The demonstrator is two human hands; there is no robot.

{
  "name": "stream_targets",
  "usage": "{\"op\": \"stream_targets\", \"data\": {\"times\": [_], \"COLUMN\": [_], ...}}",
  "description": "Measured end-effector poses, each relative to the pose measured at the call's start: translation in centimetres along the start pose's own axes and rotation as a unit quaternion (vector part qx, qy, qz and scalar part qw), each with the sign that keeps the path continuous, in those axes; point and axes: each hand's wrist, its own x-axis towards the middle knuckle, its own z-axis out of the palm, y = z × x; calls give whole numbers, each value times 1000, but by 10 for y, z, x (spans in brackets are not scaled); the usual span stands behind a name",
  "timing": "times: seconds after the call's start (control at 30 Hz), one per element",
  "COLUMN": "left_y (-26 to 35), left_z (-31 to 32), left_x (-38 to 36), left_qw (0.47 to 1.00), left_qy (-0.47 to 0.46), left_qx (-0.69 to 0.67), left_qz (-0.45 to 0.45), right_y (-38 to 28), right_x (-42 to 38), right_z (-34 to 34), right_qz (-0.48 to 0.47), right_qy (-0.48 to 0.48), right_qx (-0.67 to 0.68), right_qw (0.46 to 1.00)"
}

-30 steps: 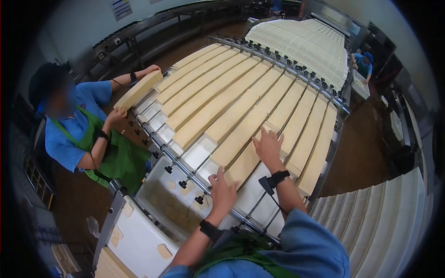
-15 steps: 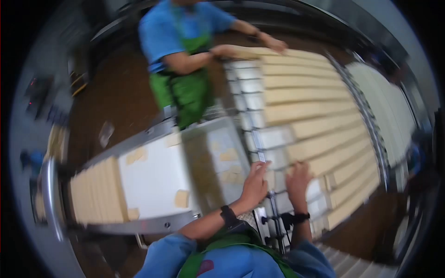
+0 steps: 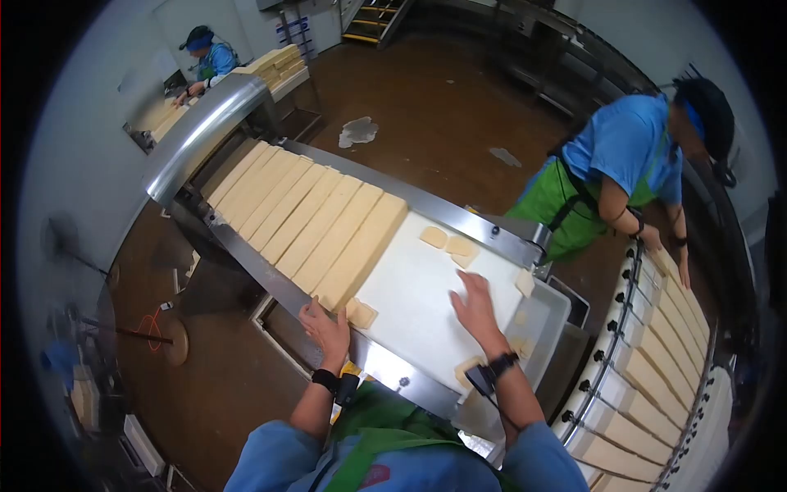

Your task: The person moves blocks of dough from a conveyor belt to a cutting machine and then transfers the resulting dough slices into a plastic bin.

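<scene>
My left hand is at the near edge of the white belt, its fingertips at the near end of the last long pale loaf-like block in a row of several. A small pale slice lies just right of these fingers. Over the belt's right half is my right hand, empty, its fingers apart. Two thin pale slices lie on the belt beyond it. Another slice sits beside my right wrist, partly hidden by the wrist device.
A co-worker leans over a second conveyor with long pale pieces at the right. A grey tray adjoins the belt's right end. A curved metal cover spans its far left end. Another person works behind.
My view has turned left. Both my hands have moved from the slatted conveyor to the white belt, the left one now at the row of blocks. The co-worker appears farther right, bending over.
</scene>
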Motion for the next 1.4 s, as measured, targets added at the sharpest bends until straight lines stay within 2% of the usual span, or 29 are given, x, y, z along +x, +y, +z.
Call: {"op": "stream_targets", "data": {"times": [0.07, 0.13, 0.27, 0.33, 0.37, 0.43, 0.5, 0.57, 0.67, 0.8, 0.87, 1.0, 1.07, 1.13, 1.17, 1.23, 1.3, 1.37, 1.4], "left_y": [-15, -21, -11, -6, -3, -1, -1, 2, 11, 20, 25, 24, 29, 39, 43, 53, 62, 69, 74], "left_z": [-4, -5, -7, -6, -7, -6, -5, -4, -6, -6, -6, 6, 6, 7, 8, 14, 21, 23, 21], "left_x": [19, 36, 53, 54, 51, 52, 52, 53, 57, 57, 57, 56, 55, 55, 57, 61, 68, 71, 73], "left_qw": [999, 993, 986, 986, 986, 985, 981, 983, 978, 982, 981, 978, 974, 963, 960, 915, 893, 863, 865], "left_qy": [-14, -100, -140, -143, -145, -154, -175, -168, -187, -177, -183, -203, -217, -237, -244, -336, -367, -399, -408], "left_qx": [1, -66, -83, -80, -77, -81, -89, -74, -80, -59, -57, -38, -31, -20, -22, -51, -44, -37, -8], "left_qz": [-29, 16, 20, 21, 25, 9, -11, -8, -34, -34, -34, 19, 51, 125, 135, 215, 258, 306, 293], "right_y": [-8, -14, -6, -9, -11, -13, -18, -28, -34, -24, -9, 2, 21, 56, 56, 48, 42, 52, 49], "right_x": [64, 118, 198, 221, 226, 238, 245, 252, 258, 238, 224, 195, 168, 125, 101, 59, 20, -8, -13], "right_z": [51, 91, 155, 170, 173, 177, 182, 179, 176, 170, 164, 125, 96, 73, 55, 22, -1, -5, -1], "right_qz": [-45, -68, -39, 28, 27, 78, 71, 109, 108, 89, 81, 127, 144, 114, 150, 200, 308, 322, 295], "right_qy": [-27, -38, -61, -73, -76, -124, -104, -118, -142, -127, -83, -88, -35, 43, 57, 79, 124, 120, 128], "right_qx": [17, 3, -28, -113, -112, -203, -221, -255, -269, -253, -241, -245, -202, -174, -185, -198, -217, -234, -268], "right_qw": [998, 997, 997, 991, 990, 968, 967, 954, 947, 955, 964, 957, 968, 977, 970, 956, 918, 909, 908]}}
